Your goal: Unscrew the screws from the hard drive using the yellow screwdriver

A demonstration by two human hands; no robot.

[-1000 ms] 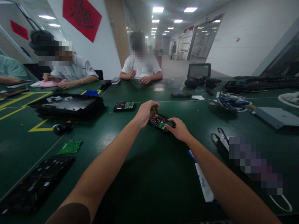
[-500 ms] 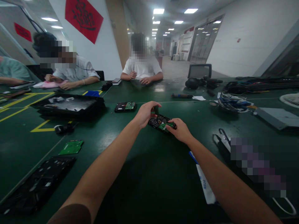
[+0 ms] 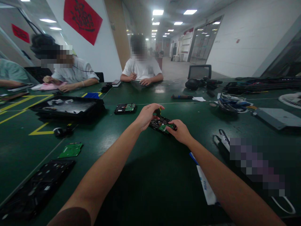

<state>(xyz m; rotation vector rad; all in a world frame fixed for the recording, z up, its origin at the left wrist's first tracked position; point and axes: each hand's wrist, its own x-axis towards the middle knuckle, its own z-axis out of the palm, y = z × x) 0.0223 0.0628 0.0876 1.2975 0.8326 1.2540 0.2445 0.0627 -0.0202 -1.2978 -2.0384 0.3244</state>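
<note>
A black hard drive (image 3: 160, 123) with a green circuit board lies on the dark green table (image 3: 150, 175) in front of me. My left hand (image 3: 147, 115) is closed around a small tool with a yellow handle (image 3: 160, 110), held upright over the drive's far end. My right hand (image 3: 180, 131) grips the drive's near right corner, fingers curled on the green board.
A second hard drive (image 3: 125, 108) lies beyond. A black tray (image 3: 68, 106), a loose green board (image 3: 70, 150) and a black panel (image 3: 35, 188) sit at left. Cables (image 3: 231, 103), a white strip (image 3: 204, 185) and tools lie at right. Two people sit across the table.
My hands stay on the drive with only slight shifts. The left hand's fingers have moved a little around the tool.
</note>
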